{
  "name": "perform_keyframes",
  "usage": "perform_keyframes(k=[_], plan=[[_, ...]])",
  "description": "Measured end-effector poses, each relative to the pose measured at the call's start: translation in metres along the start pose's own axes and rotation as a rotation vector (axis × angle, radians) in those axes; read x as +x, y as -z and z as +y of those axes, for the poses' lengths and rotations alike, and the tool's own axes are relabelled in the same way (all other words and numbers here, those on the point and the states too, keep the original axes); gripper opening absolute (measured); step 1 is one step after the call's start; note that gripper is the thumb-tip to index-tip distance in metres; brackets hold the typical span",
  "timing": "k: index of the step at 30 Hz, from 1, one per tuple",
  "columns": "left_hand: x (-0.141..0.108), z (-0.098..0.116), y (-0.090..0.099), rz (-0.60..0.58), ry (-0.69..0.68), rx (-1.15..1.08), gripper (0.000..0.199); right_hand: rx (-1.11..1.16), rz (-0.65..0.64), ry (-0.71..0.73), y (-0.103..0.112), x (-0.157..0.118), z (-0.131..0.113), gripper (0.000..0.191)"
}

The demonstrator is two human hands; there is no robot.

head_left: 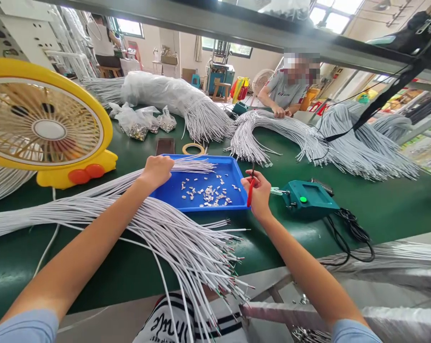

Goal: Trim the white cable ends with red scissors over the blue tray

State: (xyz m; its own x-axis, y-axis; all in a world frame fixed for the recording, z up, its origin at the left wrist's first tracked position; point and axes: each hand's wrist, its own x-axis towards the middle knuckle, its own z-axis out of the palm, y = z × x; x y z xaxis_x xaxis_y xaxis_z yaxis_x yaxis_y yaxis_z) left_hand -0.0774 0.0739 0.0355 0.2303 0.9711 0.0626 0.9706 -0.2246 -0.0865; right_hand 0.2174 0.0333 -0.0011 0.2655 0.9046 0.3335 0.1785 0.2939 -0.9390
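My left hand (159, 170) is closed around a bunch of white cables (196, 165), whose ends stick out over the far part of the blue tray (196, 208). Small silvery metal pieces (210, 194) lie scattered in that tray. By the tray's right rim, my right hand (261, 193) grips red-handled pliers (250, 191), dark tip upward; the jaws are too small to make out. A larger bundle of white cables (179, 233) runs under my left forearm and fans out over the table's near edge, coloured wire ends showing.
A yellow fan (110, 159) stands at left. To the right sits a green device (308, 200) with a black cord (354, 228). Behind are bags of metal parts (138, 124), a tape roll (193, 148) and cable heaps (287, 128). A co-worker (285, 90) works across the table.
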Motion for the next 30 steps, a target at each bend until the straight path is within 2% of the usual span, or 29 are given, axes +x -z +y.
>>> perform_keyframes(k=[5, 8, 10, 13, 17, 19, 23, 30], plan=[[0.003, -0.001, -0.001, 0.047, 0.119, -0.116, 0.029, 0.013, -0.004, 0.002, 0.000, 0.001, 0.003, 0.032], [0.003, 0.003, 0.005, 0.060, 0.116, -0.255, 0.034, 0.009, -0.008, 0.002, 0.000, 0.000, 0.003, 0.032], [0.002, 0.012, 0.011, 0.039, 0.030, -0.368, 0.036, 0.003, -0.011, 0.001, 0.000, 0.000, 0.002, 0.032], [-0.008, 0.034, 0.018, -0.063, -0.203, -0.548, 0.034, 0.001, -0.011, -0.002, 0.000, 0.000, 0.000, 0.031], [-0.032, 0.073, 0.023, -0.333, -0.555, -0.796, 0.027, 0.006, -0.013, -0.003, 0.000, 0.000, 0.001, 0.031], [-0.044, 0.090, 0.022, -0.453, -0.660, -0.862, 0.024, 0.009, -0.014, -0.004, -0.001, 0.000, 0.001, 0.030], [-0.057, 0.109, 0.016, -0.601, -0.729, -0.955, 0.018, 0.011, -0.018, -0.002, -0.003, -0.002, 0.000, 0.029], [-0.062, 0.118, 0.006, -0.553, -0.644, -1.263, 0.011, -0.011, -0.038, 0.003, -0.005, -0.006, 0.000, 0.027]])
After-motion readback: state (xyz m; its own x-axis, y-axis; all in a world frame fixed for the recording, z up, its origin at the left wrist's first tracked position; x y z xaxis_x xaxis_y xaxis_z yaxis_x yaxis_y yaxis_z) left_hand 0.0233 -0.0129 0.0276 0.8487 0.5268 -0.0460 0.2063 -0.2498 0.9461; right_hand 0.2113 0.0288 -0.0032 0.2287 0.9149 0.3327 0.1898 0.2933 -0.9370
